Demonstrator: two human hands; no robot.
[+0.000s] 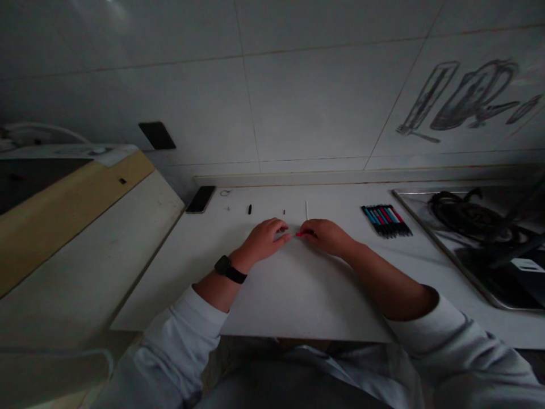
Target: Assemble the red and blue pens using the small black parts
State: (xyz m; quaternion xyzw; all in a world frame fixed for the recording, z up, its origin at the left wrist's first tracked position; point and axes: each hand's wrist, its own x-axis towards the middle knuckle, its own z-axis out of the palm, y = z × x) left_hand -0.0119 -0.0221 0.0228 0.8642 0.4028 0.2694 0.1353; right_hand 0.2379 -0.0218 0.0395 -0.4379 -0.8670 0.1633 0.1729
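My right hand (322,235) is closed, its thumb and fingers pinching a red pen part (298,234); most of that part is hidden by the fingers. Close by on the left, my left hand (269,237) is curved, with a gap between thumb and fingertips. Its thumb tip comes near the end of the red part, and whether they touch is too small to tell. Beyond the hands lie a thin white stick like a pen refill (306,209), a tiny dark piece (284,212), a short black piece (250,209) and a tiny pale piece (228,208).
A row of several pens (386,220) in blue, red and black rests on the white counter (298,295), left of a gas stove (460,238). A phone (201,199) lies at the back left, near a clear ring-like item (225,193). The tiled wall (306,108) rises behind.
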